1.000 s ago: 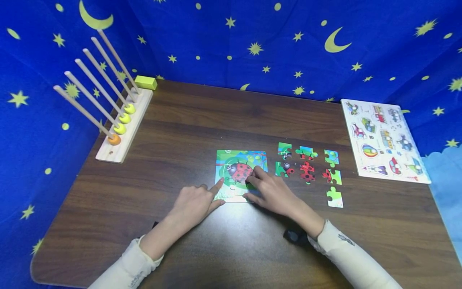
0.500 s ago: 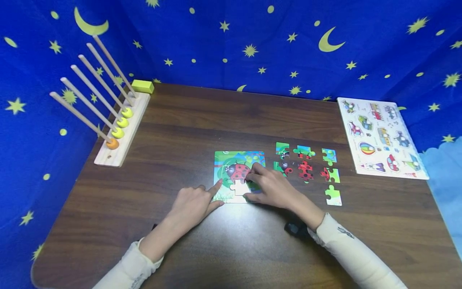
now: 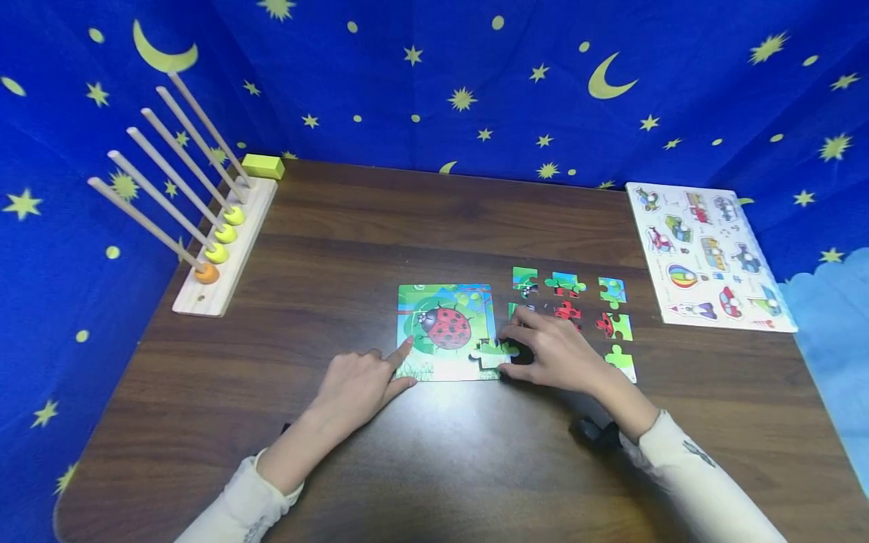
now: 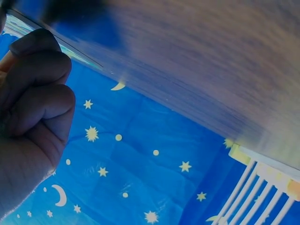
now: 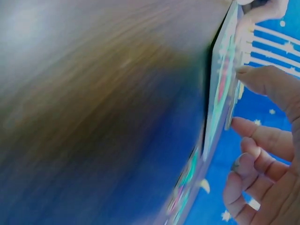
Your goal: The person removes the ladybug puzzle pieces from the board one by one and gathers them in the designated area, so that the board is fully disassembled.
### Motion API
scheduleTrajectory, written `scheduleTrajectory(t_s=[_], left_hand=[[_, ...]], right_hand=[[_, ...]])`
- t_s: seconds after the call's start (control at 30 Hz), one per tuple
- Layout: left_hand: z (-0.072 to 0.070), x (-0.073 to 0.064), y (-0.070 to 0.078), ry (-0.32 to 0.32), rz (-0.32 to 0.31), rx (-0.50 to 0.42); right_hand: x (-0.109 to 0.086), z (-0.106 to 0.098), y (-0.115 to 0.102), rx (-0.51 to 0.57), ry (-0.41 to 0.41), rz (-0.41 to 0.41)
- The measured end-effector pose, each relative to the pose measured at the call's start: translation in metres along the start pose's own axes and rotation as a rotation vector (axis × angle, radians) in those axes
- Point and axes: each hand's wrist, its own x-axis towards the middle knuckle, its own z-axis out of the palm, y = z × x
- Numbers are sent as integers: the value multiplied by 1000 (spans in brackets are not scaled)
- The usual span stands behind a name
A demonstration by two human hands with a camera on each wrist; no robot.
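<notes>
My right hand [image 3: 553, 347] pinches a light green jigsaw piece [image 3: 493, 357] between thumb and fingers. It overlaps the lower right of the ladybug puzzle board [image 3: 404, 302]. In the right wrist view the piece [image 5: 230, 117] shows edge-on beside the board, its ends at the thumb and index finger. My left hand [image 3: 354, 388] lies at the board's lower left, index finger and thumb stretched onto its edge. The left wrist view shows the other fingers [image 4: 44, 101] curled. A printed ladybug and a pale patch below it show on the board.
Several loose jigsaw pieces [image 3: 613, 291] lie right of the board, some partly behind my right hand. A white peg puzzle [image 3: 652, 283] sits at the right. To the left stands a wooden rod stand [image 3: 227, 283] with beads, a yellow block [image 3: 263, 166] behind it.
The right hand has moved right with the green jigsaw piece, away from the pale patch below the ladybug. The left hand keeps its place on the board's edge. The view has shifted slightly.
</notes>
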Motion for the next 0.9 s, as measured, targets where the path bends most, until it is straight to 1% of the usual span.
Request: scheduleTrajectory(t_s=[0.13, 0.3, 0.53, 0.6, 0.73, 0.9], left_hand=[[1, 0, 0, 17, 8, 3], [2, -1, -1, 49, 18, 5], [2, -1, -1, 14, 11, 0], [2, -1, -1, 16, 13, -1], [2, -1, -2, 42, 20, 5], [3, 0, -1, 53, 25, 16]], right_hand=[[-16, -5, 11, -3, 17, 18], [-38, -12, 23, -8, 8, 70], [-66, -19, 36, -52, 29, 125], [-72, -21, 39, -60, 27, 145], [-81, -24, 44, -61, 24, 182], [-86, -25, 48, -59, 24, 189]])
